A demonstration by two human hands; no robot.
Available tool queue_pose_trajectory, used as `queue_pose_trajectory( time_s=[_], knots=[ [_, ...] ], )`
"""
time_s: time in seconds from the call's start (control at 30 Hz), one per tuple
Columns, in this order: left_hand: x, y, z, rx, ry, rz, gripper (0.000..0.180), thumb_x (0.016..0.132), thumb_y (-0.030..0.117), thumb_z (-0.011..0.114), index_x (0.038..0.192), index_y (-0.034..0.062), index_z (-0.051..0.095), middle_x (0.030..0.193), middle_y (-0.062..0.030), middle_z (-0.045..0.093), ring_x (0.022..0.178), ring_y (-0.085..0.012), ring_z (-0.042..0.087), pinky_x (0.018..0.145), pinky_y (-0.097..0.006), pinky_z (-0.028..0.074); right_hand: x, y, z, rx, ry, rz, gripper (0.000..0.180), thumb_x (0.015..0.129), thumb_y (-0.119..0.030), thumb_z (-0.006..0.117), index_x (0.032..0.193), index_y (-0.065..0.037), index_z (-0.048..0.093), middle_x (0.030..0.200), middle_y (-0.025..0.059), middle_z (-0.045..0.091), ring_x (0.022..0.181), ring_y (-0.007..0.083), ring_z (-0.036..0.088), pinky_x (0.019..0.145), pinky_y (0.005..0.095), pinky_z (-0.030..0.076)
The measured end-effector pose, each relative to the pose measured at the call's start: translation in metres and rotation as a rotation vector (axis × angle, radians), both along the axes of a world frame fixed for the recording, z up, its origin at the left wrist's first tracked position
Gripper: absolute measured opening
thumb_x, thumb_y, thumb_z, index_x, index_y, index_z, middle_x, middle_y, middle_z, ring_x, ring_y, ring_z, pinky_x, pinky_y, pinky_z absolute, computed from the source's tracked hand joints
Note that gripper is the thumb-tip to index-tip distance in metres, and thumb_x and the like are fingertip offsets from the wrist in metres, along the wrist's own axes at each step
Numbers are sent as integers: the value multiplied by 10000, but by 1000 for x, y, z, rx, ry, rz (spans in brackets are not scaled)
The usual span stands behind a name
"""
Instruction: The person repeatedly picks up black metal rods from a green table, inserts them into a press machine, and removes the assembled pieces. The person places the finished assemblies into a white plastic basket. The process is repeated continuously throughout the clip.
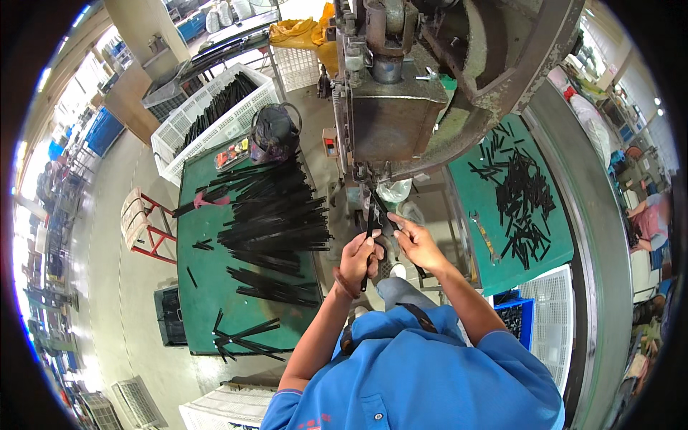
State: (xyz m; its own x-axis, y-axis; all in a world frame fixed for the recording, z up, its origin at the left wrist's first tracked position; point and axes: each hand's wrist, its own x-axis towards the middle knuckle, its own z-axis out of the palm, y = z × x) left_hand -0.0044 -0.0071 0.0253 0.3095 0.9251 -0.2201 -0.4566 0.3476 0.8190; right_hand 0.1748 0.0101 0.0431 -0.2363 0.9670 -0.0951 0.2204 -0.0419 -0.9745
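Observation:
Two long, thin black strips meet in a narrow V at the foot of a large metal press [398,122]. My left hand [360,258] is closed around the left black strip [370,218], whose lower end pokes out below my fingers. The right black strip [381,206] slants down under my right hand [418,246], which grips it with the index finger laid along it. The strips' upper ends are at the press's small tooling [364,174]; whether they are joined there is too small to tell.
On the left, a green table [204,287] bears heaps of black strips [272,215] and a dark bag [275,132]. The right green table [466,193] holds short black pieces [523,190] and a wrench [485,236]. White crates [168,147] stand around; another person [651,218] is far right.

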Motion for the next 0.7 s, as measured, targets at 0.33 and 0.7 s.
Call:
queue_pose_trajectory(
  time_s=[0.33, 0.7],
  knots=[
    [-1, -3, 20, 136, 16, -48, 319, 965, 230, 425, 1200, 17, 469, 778, -98, 603, 447, -97, 508, 403, -205, 401, -1, -9, 22, 105, 13, -11, 421, 908, -73, 497, 1325, -76, 442, 582, -47, 388, 539, 30, 358, 498, 205, 334],
    [28, 30, -7, -21, -6, 226, 237, 948, 244, 489, 1048, 54, 588, 807, -27, 631, 434, -43, 381, 382, -188, 301, 21, -44, -7, 274, -141, 209, 432, 847, -21, 544, 1272, -27, 466, 1158, 198, 571, 975, 344, 605, 775, 333, 496]
  ],
)
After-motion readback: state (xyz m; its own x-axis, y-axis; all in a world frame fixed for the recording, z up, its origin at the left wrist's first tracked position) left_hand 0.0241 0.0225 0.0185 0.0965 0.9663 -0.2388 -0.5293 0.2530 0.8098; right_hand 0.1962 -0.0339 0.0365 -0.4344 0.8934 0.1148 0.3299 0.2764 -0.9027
